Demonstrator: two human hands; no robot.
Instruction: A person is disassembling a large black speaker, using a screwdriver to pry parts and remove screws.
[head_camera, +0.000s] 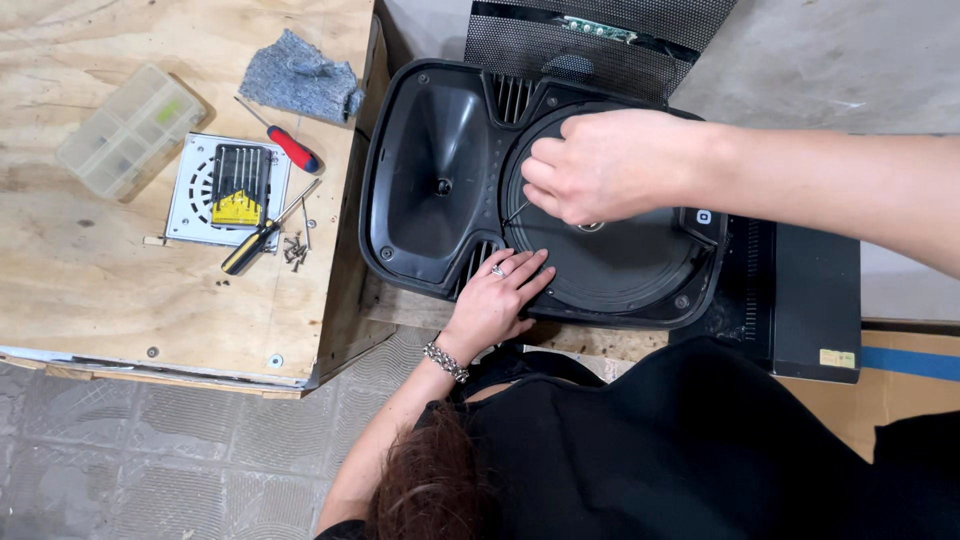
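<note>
My right hand (610, 165) reaches in from the right over a black speaker cabinet (420, 160) that lies face up. Its fingers are closed on a thin metal tool (516, 212), whose tip touches the left part of the round woofer (620, 265). My left hand is out of sight. Another person in black (640, 450) leans in from below. Their hand (495, 295), with a ring and a bracelet, lies flat on the cabinet's front rim beside the woofer.
A plywood table (90, 290) at the left carries a clear plastic organiser box (130, 130), a grey glove (300, 78), a red-handled screwdriver (292, 148), a yellow-and-black screwdriver (250, 248), a bit set (240, 185) on a white grille, and several loose screws (295, 248). A perforated metal grille (590, 40) lies behind the cabinet.
</note>
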